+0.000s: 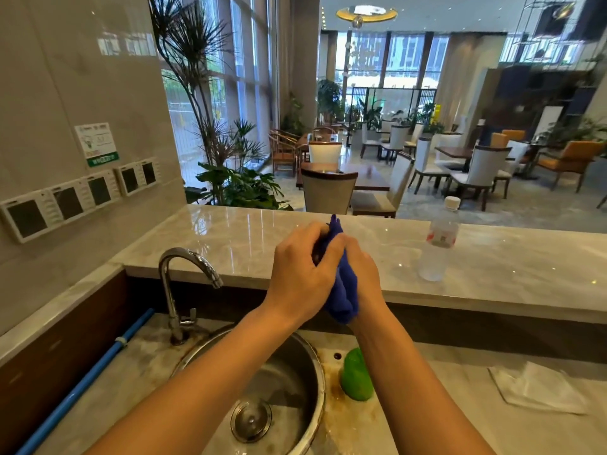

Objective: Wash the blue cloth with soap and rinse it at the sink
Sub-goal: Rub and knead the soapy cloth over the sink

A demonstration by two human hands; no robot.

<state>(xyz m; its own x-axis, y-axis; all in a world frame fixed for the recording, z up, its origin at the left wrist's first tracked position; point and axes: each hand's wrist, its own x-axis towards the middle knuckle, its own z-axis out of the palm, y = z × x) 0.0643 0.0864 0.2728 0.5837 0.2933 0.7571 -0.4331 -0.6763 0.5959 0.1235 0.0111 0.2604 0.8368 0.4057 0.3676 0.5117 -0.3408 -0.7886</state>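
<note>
Wringing or rubbing looks to be the step in hand: both hands are pressed together around the blue cloth (341, 284), which is bunched into a thick roll and held up in the air above the round metal sink (315, 366), in front of the raised marble desk (230, 238). The left hand (300, 270) curls over the roll from one side, its fingers wrapped across the top; the right hand (363, 274) closes on it from the other side, mostly hidden behind the fabric.

To do this well, I would judge that the hands should work against each other, squeezing along the whole roll, and keep it over the basin so drips fall inside, not on the stained ledge beside the green soap bottle (356, 376). The tap (187, 270) shows no running water, so rinsing probably needs it turned on.

The roll's long axis runs close to upright, one pointed tip sticking up above the fingers, the fatter end hanging down toward the sink.
</note>
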